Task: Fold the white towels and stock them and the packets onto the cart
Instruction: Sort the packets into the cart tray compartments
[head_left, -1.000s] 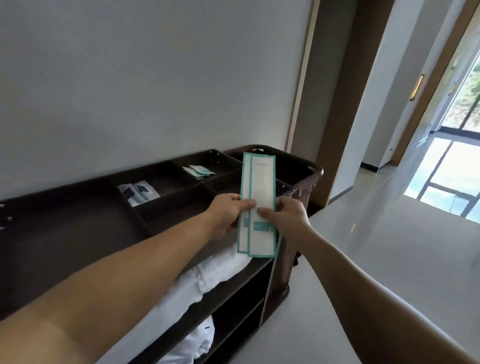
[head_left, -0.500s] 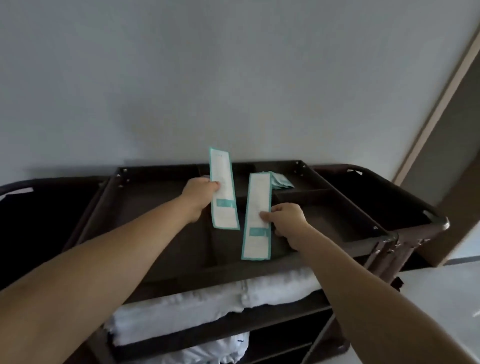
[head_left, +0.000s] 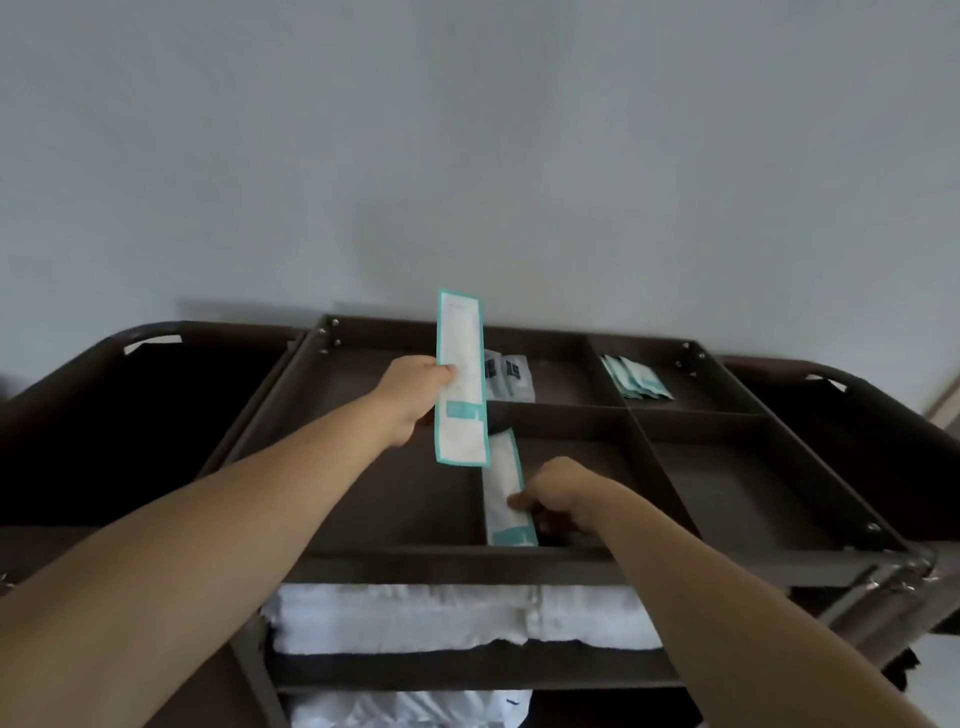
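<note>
I face a dark brown cart (head_left: 467, 564) whose top tray is split into compartments. My left hand (head_left: 410, 397) pinches a long white packet with a teal border (head_left: 461, 379), held upright above the tray. My right hand (head_left: 558, 493) is lowered into the front middle compartment, its thumb and fingers on a second long teal-edged packet (head_left: 505, 491) that leans against the divider there. Folded white towels (head_left: 457, 616) lie on the shelf under the tray, with more white cloth (head_left: 405, 709) on the shelf below.
Two small white packets with dark labels (head_left: 506, 375) lie in the back middle compartment. Several teal packets (head_left: 636, 378) sit in the back right compartment. A plain wall (head_left: 467, 156) stands right behind the cart. Dark side bins (head_left: 130, 415) flank the tray.
The two packets, held together a second ago, are now apart. My right hand has lowered its packet into the front middle compartment; my left still holds the other one up. The view swung to face the cart.
</note>
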